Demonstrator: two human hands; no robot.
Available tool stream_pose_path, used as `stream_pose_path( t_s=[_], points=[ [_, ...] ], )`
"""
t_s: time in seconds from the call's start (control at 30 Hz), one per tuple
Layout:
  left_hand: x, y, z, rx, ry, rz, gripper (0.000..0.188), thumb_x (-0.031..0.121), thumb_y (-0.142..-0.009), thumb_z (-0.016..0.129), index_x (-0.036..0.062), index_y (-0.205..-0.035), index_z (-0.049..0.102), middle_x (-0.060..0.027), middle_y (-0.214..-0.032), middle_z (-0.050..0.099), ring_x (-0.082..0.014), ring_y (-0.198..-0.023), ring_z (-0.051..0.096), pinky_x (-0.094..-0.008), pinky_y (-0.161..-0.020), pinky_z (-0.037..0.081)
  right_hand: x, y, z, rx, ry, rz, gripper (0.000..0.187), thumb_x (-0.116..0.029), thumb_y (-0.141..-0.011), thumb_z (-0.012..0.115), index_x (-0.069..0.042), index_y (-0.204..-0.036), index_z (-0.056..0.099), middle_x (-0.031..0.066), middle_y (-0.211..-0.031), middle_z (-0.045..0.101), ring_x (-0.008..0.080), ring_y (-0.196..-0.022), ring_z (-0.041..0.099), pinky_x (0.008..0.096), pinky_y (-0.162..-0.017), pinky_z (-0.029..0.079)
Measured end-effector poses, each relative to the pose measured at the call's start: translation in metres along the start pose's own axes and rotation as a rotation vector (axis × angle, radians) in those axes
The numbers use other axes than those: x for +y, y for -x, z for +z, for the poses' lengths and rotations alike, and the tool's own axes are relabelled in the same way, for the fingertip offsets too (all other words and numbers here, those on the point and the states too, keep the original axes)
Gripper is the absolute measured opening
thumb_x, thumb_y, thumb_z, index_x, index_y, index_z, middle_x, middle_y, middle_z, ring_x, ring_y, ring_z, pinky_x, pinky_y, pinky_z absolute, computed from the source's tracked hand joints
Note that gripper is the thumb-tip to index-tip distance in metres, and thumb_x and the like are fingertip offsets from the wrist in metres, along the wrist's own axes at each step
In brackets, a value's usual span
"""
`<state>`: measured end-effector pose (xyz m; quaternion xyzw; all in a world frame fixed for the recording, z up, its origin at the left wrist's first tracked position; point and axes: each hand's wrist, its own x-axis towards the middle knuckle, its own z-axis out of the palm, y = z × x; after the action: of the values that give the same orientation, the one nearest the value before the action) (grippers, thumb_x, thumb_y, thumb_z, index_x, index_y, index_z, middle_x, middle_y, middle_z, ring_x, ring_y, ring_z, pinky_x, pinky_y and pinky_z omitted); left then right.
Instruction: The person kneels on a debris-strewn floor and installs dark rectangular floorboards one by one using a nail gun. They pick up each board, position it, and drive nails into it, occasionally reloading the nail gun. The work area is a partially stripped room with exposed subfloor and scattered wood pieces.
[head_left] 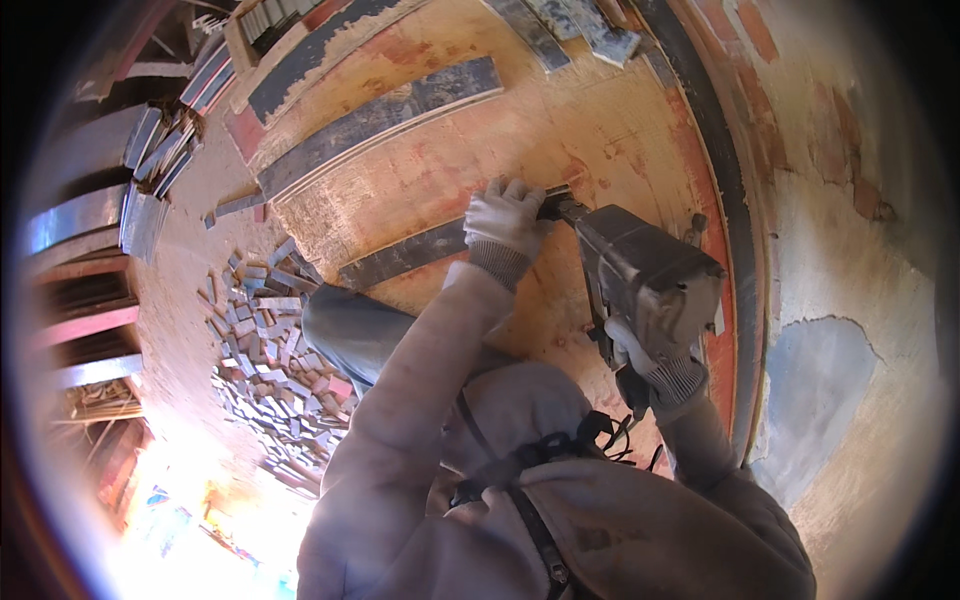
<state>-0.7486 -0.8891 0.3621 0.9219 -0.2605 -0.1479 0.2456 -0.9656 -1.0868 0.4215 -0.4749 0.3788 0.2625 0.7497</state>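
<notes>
My left hand (505,220), in a pale knit glove, is curled over the right part of a narrow dark board strip (405,255). That strip lies across a large worn orange-brown panel (560,120). My right hand (650,365), gloved too, is wrapped around the handle of a dark, boxy nail gun (650,260). The nail gun's nose is at the strip's right end, just right of my left hand's fingers; whether it touches is unclear. Part of the handle is hidden by my right hand.
Two longer dark strips (390,115) lie farther back on the panel. Short boards (590,25) lie at its far edge. Many small wood offcuts (275,350) are heaped on the floor at left, with stacked boards (150,215) beyond. A patched wall (840,250) stands at right.
</notes>
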Motion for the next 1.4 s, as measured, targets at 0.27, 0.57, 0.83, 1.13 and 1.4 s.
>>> stream_pose_path(
  t_s=[0.27, 0.57, 0.83, 1.13, 1.4],
  points=[
    [-0.016, 0.023, -0.009, 0.134, -0.034, 0.006, 0.062, 0.033, -0.076, 0.086, 0.0187, -0.133, 0.068, -0.0095, -0.132, 0.066, -0.0356, -0.125, 0.060, -0.0483, -0.104, 0.052, -0.040, 0.007, 0.024, 0.034, 0.519, -0.008, 0.030, -0.035, -0.105, 0.057, -0.009, -0.094, 0.065, 0.0027, -0.062, 0.059, 0.0151, -0.056, 0.058, 0.0341, -0.062, 0.051],
    [-0.052, 0.030, -0.068, -0.209, -0.278, 0.090, 0.050, 0.038, -0.075, 0.085, 0.0078, -0.113, 0.073, -0.0131, -0.114, 0.067, -0.0341, -0.114, 0.065, -0.0462, -0.092, 0.058, 0.026, 0.040, 0.014, 0.498, 0.856, -0.302, 0.037, -0.038, -0.101, 0.066, -0.006, -0.120, 0.065, 0.0063, -0.077, 0.072, 0.0214, -0.060, 0.070, 0.0354, -0.060, 0.058],
    [-0.044, 0.102, -0.150, 0.159, -0.135, 0.165, 0.045, 0.029, -0.073, 0.087, 0.0064, -0.108, 0.071, -0.0133, -0.101, 0.064, -0.0351, -0.095, 0.067, -0.0467, -0.080, 0.058, 0.039, 0.037, 0.005, 0.240, 0.758, 0.109, 0.036, -0.036, -0.099, 0.068, -0.007, -0.121, 0.064, 0.0055, -0.075, 0.071, 0.0164, -0.061, 0.069, 0.0358, -0.061, 0.056],
    [-0.082, 0.108, -0.125, 0.205, -0.194, 0.101, 0.051, 0.030, -0.074, 0.089, 0.0106, -0.118, 0.073, -0.0123, -0.107, 0.065, -0.0362, -0.101, 0.066, -0.0477, -0.087, 0.057, -0.003, 0.056, 0.037, 0.172, 0.586, 0.110, 0.016, -0.020, -0.101, 0.068, -0.004, -0.099, 0.066, 0.0020, -0.065, 0.062, 0.0126, -0.056, 0.061, 0.0332, -0.057, 0.052],
    [-0.043, 0.053, -0.038, -0.064, -0.122, 0.001, 0.061, 0.031, -0.075, 0.088, 0.0140, -0.131, 0.071, -0.0092, -0.124, 0.065, -0.0332, -0.123, 0.060, -0.0476, -0.103, 0.054, -0.031, 0.032, 0.043, 0.137, 0.439, -0.020, 0.031, -0.024, -0.100, 0.064, -0.007, -0.075, 0.061, 0.0026, -0.061, 0.060, 0.0129, -0.055, 0.058, 0.0322, -0.056, 0.048]
  ],
)
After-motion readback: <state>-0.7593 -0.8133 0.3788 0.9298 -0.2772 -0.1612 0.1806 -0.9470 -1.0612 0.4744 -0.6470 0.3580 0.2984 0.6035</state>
